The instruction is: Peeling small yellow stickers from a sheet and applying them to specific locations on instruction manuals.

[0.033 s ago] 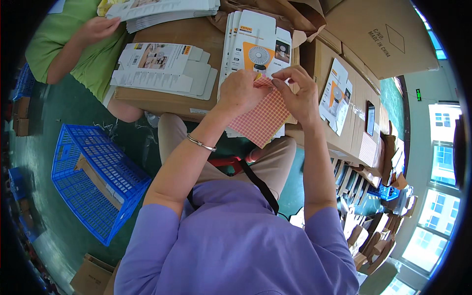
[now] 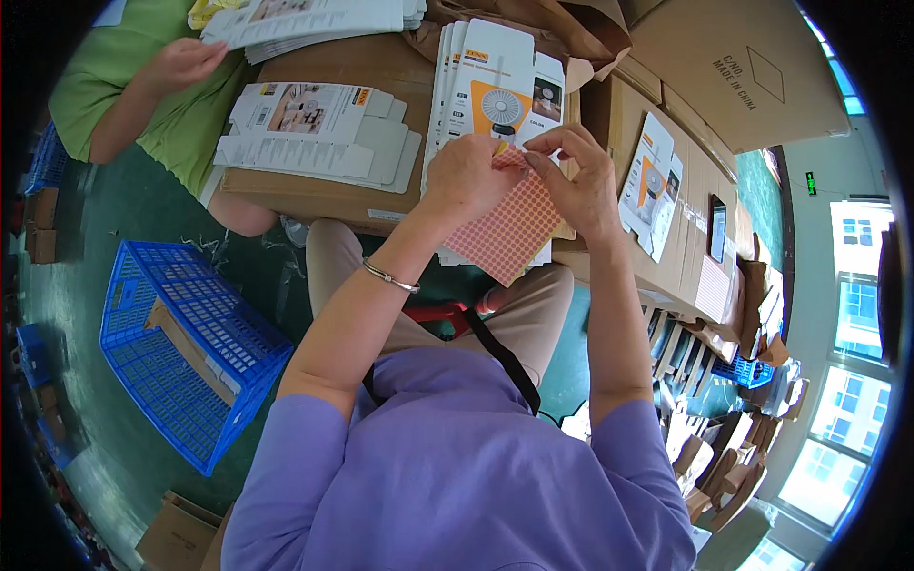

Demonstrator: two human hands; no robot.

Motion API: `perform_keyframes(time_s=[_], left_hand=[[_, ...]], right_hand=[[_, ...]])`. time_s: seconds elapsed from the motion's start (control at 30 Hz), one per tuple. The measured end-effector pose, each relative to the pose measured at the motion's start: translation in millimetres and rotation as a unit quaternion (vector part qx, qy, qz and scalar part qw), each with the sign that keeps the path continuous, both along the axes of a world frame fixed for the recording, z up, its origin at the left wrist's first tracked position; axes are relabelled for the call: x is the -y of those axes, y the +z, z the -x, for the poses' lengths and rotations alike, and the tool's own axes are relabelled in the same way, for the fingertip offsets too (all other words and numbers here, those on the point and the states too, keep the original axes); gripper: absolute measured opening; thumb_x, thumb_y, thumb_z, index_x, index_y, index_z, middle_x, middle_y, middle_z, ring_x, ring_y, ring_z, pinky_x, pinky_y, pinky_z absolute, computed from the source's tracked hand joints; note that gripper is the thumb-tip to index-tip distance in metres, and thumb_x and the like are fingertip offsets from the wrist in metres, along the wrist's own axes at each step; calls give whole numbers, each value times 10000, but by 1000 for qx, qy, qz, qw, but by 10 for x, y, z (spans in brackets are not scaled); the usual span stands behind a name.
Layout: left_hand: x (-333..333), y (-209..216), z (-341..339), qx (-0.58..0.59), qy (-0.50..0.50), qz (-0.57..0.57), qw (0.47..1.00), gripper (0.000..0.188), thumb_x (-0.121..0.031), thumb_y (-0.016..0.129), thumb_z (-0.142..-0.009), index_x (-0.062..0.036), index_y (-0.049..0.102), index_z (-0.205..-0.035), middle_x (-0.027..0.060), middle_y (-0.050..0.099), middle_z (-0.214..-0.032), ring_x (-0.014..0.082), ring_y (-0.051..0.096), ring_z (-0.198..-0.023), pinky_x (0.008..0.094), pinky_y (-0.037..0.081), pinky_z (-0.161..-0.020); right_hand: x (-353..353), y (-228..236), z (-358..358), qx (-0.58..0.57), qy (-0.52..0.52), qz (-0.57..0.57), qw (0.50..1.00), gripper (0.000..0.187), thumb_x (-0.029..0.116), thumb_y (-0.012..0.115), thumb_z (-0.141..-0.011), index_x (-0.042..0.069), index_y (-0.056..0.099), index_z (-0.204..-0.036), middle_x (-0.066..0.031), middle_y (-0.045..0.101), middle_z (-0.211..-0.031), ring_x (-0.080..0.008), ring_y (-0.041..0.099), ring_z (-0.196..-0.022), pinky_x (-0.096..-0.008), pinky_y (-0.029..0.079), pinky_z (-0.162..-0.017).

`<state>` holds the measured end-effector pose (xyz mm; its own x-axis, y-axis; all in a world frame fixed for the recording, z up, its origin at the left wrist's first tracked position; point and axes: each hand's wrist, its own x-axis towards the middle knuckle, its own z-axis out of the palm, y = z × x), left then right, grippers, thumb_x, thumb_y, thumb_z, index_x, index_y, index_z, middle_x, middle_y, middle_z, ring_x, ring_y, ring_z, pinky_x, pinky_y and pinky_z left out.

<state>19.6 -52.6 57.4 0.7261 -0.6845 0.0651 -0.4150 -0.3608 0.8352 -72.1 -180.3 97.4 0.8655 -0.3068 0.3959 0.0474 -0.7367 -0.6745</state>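
My left hand (image 2: 473, 177) grips a sheet of small round orange-red stickers (image 2: 509, 224) by its upper left part. At the sheet's top edge, the thumb and forefinger of my right hand (image 2: 577, 176) are pinched together; whether a single sticker is between them is too small to tell. Beneath the sheet and my hands lies a stack of flat white printed boxes (image 2: 505, 62) with a fan picture on an orange panel. The sheet hides the stack's near part.
Flattened boxes (image 2: 314, 133) lie on the carton (image 2: 381, 71) to the left. A co-worker's hand (image 2: 190, 65) holds another flat box (image 2: 305, 21). On the right carton are a flat fan box (image 2: 652, 186) and a phone (image 2: 717, 228). A blue basket (image 2: 195, 352) stands on the floor at left.
The co-worker's hand and the flat box in it have shifted slightly down and left. My own hands and the sticker sheet look nearly unmoved.
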Motion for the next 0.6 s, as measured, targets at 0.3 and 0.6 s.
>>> perform_keyframes(time_s=[0.3,0.6], left_hand=[[12,15,20,19,-6,-22,1000,271,-337,677,-762,-67,693,-765,149,655,-717,308,654,-709,403,519,-633],[16,4,9,24,-9,-18,1000,282,-355,666,-766,-74,691,-753,156,653,-708,316,654,-714,407,517,-634]], right_hand=[[5,69,-68,-85,20,-10,996,107,34,694,-745,11,660,-844,-69,630,-858,-177,579,-916,-302,405,-717],[-3,41,-85,-58,35,17,998,104,41,692,-738,1,621,-802,-109,594,-841,-225,581,-766,-335,452,-702]])
